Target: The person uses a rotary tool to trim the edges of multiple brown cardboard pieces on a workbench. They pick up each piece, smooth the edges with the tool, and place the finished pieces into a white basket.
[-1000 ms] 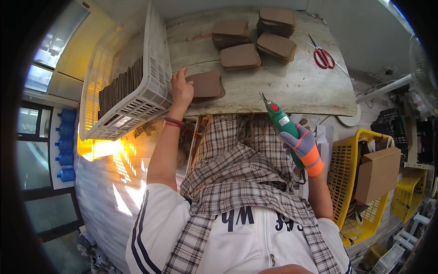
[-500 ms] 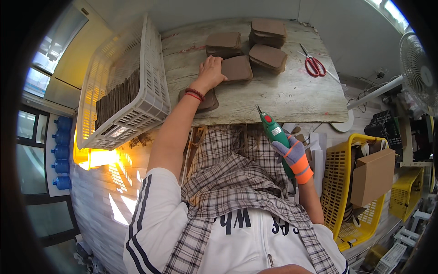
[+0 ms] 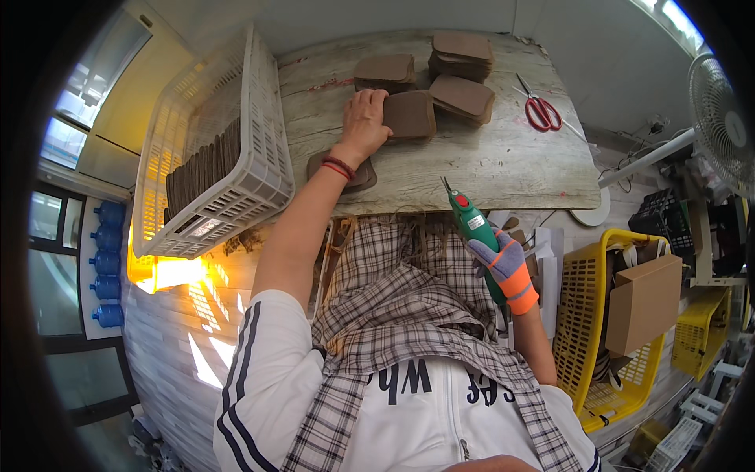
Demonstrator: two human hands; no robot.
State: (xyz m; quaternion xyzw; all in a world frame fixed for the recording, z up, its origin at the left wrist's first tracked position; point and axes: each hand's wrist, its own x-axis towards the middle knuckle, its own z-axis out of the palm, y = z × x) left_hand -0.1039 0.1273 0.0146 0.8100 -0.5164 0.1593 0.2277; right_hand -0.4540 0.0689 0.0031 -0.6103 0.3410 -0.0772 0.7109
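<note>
At the left end of a stack of rounded brown pads (image 3: 414, 116) on the table is my bare left hand (image 3: 365, 124), its fingers and thumb closed on that end. Its fingertips are partly hidden by the stack. Under my left wrist lies a lower pile of the same pads (image 3: 363, 178) near the front edge. My right hand (image 3: 499, 253), in a grey and orange work glove, grips a green handheld power tool (image 3: 474, 224) with a red button. The tool's slim pointed tip is up at the table's front edge, away from the pads.
More pad stacks (image 3: 462, 98) stand farther back on the worn wooden table (image 3: 503, 169). Red-handled scissors (image 3: 543, 114) lie at the right. A white crate (image 3: 271, 161) of upright pads is at the left. A yellow basket (image 3: 578, 315) and a fan (image 3: 720, 126) stand at the right.
My left hand has shifted slightly at the stack's end, its fingers farther back along the edge, and the top of the stack has moved a little. The power tool is nearly still.
</note>
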